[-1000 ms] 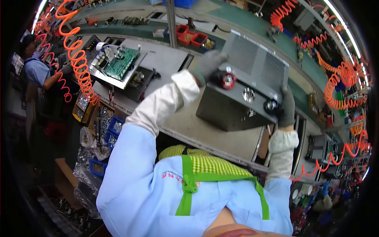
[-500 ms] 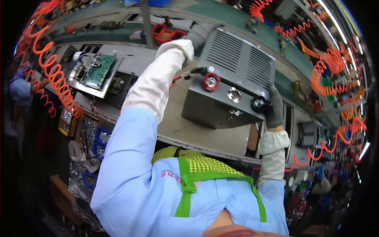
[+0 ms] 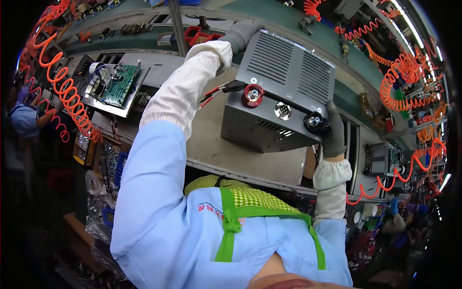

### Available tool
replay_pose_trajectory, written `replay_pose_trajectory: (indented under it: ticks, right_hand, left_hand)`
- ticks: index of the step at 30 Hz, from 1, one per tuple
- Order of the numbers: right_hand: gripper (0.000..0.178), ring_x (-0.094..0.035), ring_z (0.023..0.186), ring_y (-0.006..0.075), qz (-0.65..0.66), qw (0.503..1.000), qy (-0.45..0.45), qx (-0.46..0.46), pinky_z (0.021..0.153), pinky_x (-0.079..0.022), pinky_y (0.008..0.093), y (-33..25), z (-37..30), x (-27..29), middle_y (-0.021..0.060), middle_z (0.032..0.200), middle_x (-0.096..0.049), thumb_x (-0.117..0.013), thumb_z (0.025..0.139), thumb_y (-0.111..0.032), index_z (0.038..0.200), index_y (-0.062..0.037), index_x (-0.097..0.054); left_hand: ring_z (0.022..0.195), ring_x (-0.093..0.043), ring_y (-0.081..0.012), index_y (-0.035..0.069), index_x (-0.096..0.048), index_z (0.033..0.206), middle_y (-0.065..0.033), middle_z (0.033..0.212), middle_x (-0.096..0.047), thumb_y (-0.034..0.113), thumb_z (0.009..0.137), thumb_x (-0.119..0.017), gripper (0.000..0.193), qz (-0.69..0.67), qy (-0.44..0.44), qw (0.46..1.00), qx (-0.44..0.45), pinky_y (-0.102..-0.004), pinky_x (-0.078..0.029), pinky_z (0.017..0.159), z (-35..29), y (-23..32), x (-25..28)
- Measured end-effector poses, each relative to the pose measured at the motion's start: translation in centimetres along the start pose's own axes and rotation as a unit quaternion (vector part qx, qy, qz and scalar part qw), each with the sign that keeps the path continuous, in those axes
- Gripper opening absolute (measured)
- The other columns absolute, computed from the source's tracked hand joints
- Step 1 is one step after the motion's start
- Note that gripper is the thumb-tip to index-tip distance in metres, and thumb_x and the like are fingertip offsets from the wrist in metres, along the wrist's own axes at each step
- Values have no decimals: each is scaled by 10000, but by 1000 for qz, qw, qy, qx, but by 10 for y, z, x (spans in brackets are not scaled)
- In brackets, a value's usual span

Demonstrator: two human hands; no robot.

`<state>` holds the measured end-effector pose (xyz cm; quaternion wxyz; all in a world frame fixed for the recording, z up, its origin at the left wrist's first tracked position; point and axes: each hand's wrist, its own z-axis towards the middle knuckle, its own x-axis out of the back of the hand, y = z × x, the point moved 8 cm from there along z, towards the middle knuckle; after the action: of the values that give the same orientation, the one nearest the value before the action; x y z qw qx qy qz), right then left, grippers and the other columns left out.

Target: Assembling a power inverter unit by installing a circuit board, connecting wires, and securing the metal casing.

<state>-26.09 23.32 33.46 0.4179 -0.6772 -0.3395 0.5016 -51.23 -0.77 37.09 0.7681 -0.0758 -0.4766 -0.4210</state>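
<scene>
A grey metal power inverter (image 3: 270,65) with two slotted vent panels is held by both hands over the bench, its top tilted toward me. My left hand (image 3: 243,36), in a grey glove, grips its far left corner; the fingertips are partly hidden. At the right side, my right hand (image 3: 334,137), also gloved, is closed around the edge beside a black terminal (image 3: 314,121). The near end carries a red terminal (image 3: 253,95) and a round multi-pin socket (image 3: 283,111). Close to the red terminal, a cable (image 3: 221,90) with red and black wires sticks out to the left.
The metal worktop (image 3: 207,142) lies beneath the inverter. On the left is a green circuit board (image 3: 120,86) on a metal plate, with orange coiled hoses (image 3: 65,86) hanging nearby. Red bins (image 3: 192,34) stand beyond a post (image 3: 177,29). Another grey unit (image 3: 379,160) sits right. A co-worker (image 3: 24,118) is far left.
The inverter has shifted slightly left and away from me, and its front face has turned a little more into view. Both hands moved along with it, keeping their grip.
</scene>
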Motion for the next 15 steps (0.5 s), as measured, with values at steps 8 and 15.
replay_pose_trajectory:
  ticks: [8, 15]
  right_hand:
    - [529, -595, 1067, 227, -260, 952, 64, 147, 911, -468, 321, -80, 111, 18, 145, 1090, -647, -553, 916, -419, 1234, 3, -555]
    - [488, -587, 984, 195, -374, 915, 41, 144, 897, -435, 300, -75, 149, 4, 126, 1054, -654, -576, 917, -403, 1139, 29, -620]
  left_hand:
    - [1022, -600, -364, 150, -564, 1110, -170, 1056, -636, 234, 804, -659, 332, -29, -21, 999, -20, -431, -473, 879, 9, 7, 0]
    - [1004, -610, -357, 129, -559, 1123, -162, 1057, -637, 190, 809, -642, 331, 4, 3, 1000, -8, -417, -484, 873, 7, 2, -3]
